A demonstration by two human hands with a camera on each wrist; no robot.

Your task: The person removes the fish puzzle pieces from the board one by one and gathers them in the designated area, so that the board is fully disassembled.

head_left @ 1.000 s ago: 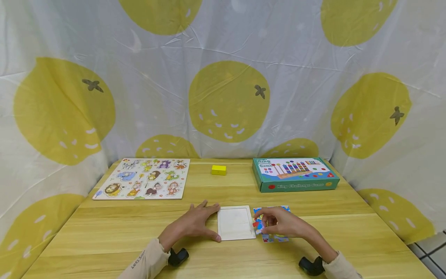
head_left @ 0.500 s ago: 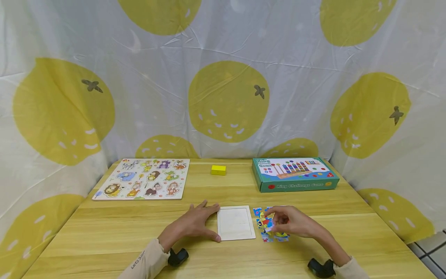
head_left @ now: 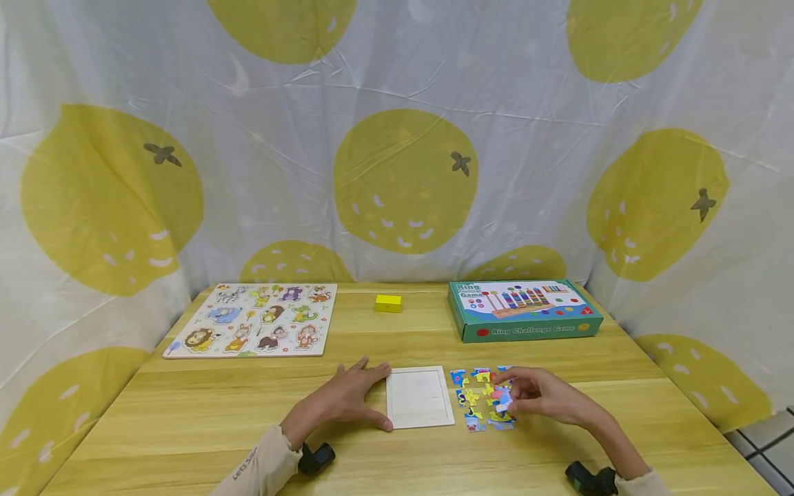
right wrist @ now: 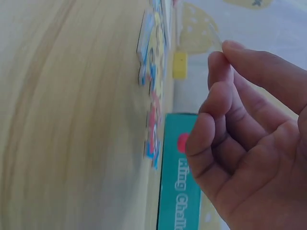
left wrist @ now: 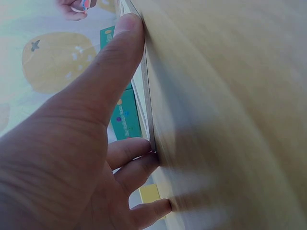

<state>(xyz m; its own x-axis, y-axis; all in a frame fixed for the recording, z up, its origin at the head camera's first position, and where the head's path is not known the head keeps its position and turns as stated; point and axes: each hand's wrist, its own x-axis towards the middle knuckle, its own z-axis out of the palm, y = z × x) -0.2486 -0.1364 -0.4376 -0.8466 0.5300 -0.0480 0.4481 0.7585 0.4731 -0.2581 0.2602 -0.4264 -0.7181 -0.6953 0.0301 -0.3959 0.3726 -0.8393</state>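
In the head view, my left hand (head_left: 349,394) lies with fingers spread at the left edge of a pale wooden puzzle tray (head_left: 420,398). The left wrist view shows the thumb (left wrist: 127,36) and fingertips touching that tray's edge. My right hand (head_left: 548,394) pinches a jigsaw piece (head_left: 503,397) between thumb and fingertips, above the right side of the loose jigsaw pieces (head_left: 471,398). From the right wrist, the held piece (right wrist: 215,34) appears as a thin edge at the fingertips, its picture side hidden. Several colourful pieces lie flat beside the tray, partly covered by the right hand.
An animal peg puzzle board (head_left: 254,320) lies at the back left of the wooden table (head_left: 248,396). Behind the tray sits a yellow block (head_left: 388,304). A green Ring Challenge Game box (head_left: 526,311) stands at the back right, before a lemon-print curtain (head_left: 406,182).
My right hand has moved rightward over the loose pieces with the jigsaw piece still pinched, uncovering those on the left. The left hand and the tray stay in place.
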